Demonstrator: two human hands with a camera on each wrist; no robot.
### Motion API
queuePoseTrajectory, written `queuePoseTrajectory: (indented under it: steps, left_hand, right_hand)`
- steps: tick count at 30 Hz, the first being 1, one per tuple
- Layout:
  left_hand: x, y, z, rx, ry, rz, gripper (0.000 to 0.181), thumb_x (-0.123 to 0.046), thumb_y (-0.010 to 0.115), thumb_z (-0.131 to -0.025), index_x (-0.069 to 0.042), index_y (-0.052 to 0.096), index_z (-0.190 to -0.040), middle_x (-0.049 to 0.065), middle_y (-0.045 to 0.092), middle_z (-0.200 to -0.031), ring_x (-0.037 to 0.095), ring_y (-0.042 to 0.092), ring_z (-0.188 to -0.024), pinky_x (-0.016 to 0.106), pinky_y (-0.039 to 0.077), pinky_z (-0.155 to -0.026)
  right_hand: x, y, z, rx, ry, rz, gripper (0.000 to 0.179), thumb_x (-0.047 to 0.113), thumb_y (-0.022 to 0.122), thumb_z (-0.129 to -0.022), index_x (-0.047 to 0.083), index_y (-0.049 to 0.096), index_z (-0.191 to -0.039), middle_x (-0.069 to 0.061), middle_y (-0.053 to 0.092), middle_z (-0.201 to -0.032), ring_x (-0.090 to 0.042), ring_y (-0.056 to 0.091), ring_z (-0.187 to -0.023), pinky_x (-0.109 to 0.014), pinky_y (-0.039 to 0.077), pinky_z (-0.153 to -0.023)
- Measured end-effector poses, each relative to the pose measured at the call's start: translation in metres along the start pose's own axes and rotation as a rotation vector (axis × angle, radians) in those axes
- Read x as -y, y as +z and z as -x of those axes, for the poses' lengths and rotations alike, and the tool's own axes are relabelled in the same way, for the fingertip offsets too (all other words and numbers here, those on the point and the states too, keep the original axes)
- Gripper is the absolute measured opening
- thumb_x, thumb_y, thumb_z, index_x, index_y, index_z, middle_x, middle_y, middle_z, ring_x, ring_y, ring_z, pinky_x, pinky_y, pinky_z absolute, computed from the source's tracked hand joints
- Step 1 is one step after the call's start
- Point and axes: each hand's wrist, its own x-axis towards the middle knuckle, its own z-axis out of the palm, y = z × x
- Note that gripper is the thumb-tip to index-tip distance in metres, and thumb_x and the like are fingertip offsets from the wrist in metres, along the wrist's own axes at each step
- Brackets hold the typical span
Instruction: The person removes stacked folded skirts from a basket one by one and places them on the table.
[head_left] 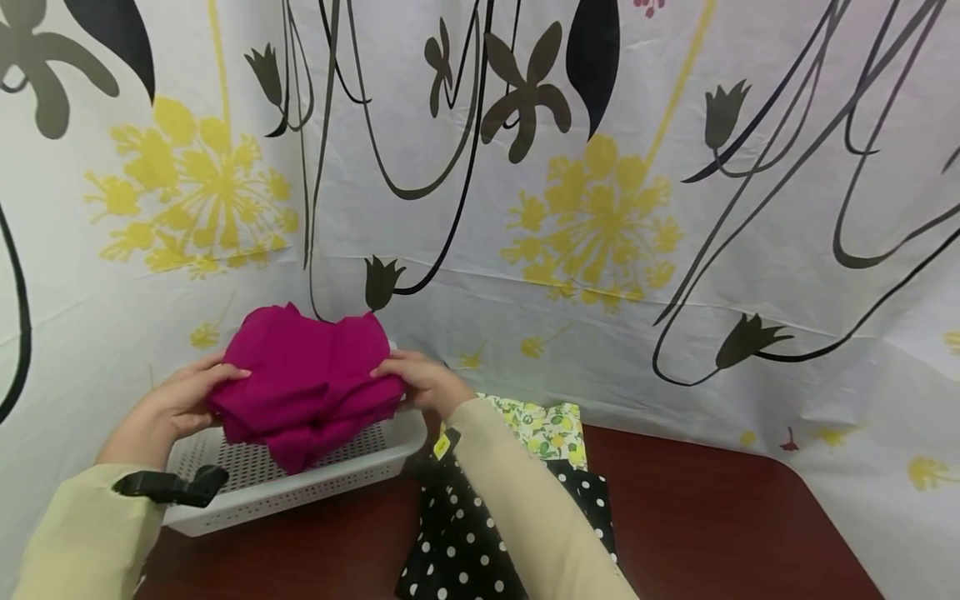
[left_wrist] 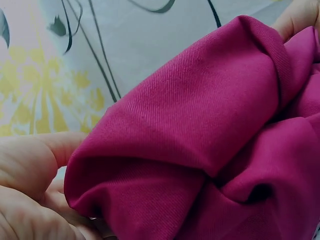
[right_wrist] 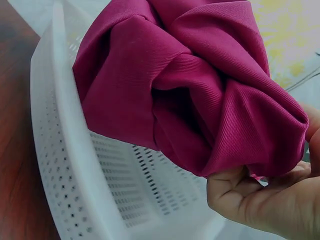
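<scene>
A bunched magenta cloth (head_left: pixel 307 375) hangs over a white perforated basket (head_left: pixel 300 493), held up between both hands. My left hand (head_left: pixel 183 400) grips its left side, thumb on top and the other fingers underneath. On the opposite side my right hand (head_left: pixel 427 382) pinches the cloth near the basket's far right corner. The right wrist view shows curled fingers (right_wrist: pixel 230 192) under the cloth's edge (right_wrist: pixel 280 145) and the slotted basket floor (right_wrist: pixel 165 200) below it. Folds of the fabric (left_wrist: pixel 175 115) fill most of the left wrist view.
Right of the basket, a black cloth with white dots (head_left: pixel 465 550) lies on the dark red-brown table (head_left: pixel 697 517), partly under the right forearm. Behind it is a lemon-print cloth (head_left: pixel 551 425). A white curtain with flower patterns (head_left: pixel 450 225) hangs along the table's back.
</scene>
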Motion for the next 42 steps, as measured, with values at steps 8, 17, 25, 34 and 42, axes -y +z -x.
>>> queuePoseTrajectory:
  steps: [8,17,25,34,42]
  left_hand:
    - [-0.019,0.029,-0.003,0.063,0.025,0.054,0.057,-0.014,0.054,-0.091,-0.03,0.028,-0.139,-0.011,0.056,-0.096,0.01,0.058,-0.085,0.034,0.051,-0.072]
    - [-0.039,0.059,-0.001,0.148,0.077,0.083,0.036,-0.01,0.05,-0.093,-0.028,0.041,-0.123,-0.007,0.059,-0.096,0.014,0.059,-0.086,0.035,0.051,-0.071]
    - [-0.054,0.091,-0.002,0.161,0.072,0.152,0.051,-0.007,0.051,-0.092,-0.027,0.031,-0.134,-0.006,0.06,-0.094,0.014,0.06,-0.083,0.034,0.052,-0.068]
    - [-0.061,0.129,-0.001,0.214,0.103,0.243,0.049,-0.002,0.051,-0.09,-0.024,0.033,-0.131,-0.001,0.058,-0.099,0.016,0.061,-0.084,0.036,0.052,-0.067]
    - [-0.064,0.17,-0.002,0.203,0.089,0.242,0.063,-0.002,0.054,-0.089,-0.024,0.024,-0.14,0.005,0.039,-0.117,0.014,0.059,-0.087,0.036,0.051,-0.071]
  right_hand:
    - [0.018,-0.02,0.024,0.005,-0.037,-0.058,0.049,0.003,0.058,-0.08,0.01,0.05,-0.128,-0.006,0.057,-0.1,-0.018,0.057,-0.078,-0.038,0.049,-0.066]
    - [0.037,-0.04,0.048,0.01,-0.063,-0.062,0.052,0.003,0.056,-0.082,0.013,0.047,-0.132,-0.008,0.058,-0.088,-0.016,0.058,-0.062,-0.032,0.05,-0.055]
    - [0.051,-0.061,0.073,-0.001,-0.105,-0.049,0.054,0.004,0.056,-0.083,0.013,0.044,-0.135,-0.008,0.059,-0.089,-0.016,0.059,-0.062,-0.032,0.047,-0.053]
    - [0.061,-0.087,0.103,-0.031,-0.13,-0.036,0.054,0.004,0.055,-0.085,0.014,0.043,-0.137,-0.009,0.059,-0.095,-0.017,0.061,-0.064,-0.033,0.051,-0.056]
    - [0.066,-0.116,0.138,-0.019,-0.149,-0.032,0.054,0.004,0.052,-0.088,0.015,0.039,-0.139,-0.01,0.059,-0.102,-0.017,0.063,-0.067,-0.032,0.052,-0.059]
